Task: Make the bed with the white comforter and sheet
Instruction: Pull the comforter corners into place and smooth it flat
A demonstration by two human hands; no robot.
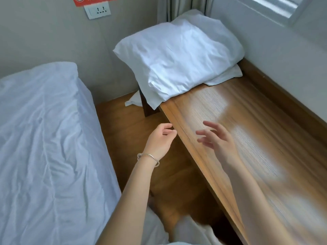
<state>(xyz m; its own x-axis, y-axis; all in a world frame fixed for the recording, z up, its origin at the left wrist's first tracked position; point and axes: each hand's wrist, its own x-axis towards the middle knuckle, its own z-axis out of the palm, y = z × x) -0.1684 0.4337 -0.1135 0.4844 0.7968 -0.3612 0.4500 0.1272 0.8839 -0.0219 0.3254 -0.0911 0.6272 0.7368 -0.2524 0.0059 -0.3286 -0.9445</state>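
- Where the picture begins at its lower edge, two bare forearms reach forward, with some blurred white fabric (185,230) low between them, too smeared to name.
- On the left wrist sits a thin silver bracelet (149,157).
- Above the wooden floor (127,128), in the gap between bed and bench, the left hand (160,138) hangs with fingers loosely curled; it grasps nothing, and its fingertips lie right at the bench's edge, though whether they touch it I cannot tell.
- Over the bench (247,156), a long wooden surface along the right wall, the right hand (215,138) is spread with fingers apart and released, blurred and holding nothing.
- On the left, the bed (99,131) is covered by the white comforter (44,129), creased, draped over the near side and reaching up toward the head wall.
- At the bench's far end lies a white pillow (178,59), overhanging the bench's left edge, with what seems a second folded white piece (228,76) under it.
- On the floor below the pillow lies a bit of white cloth (133,100).
- High on the far wall are a socket plate (97,10) and a red sign (93,0), with a curtain (180,7) in the corner.
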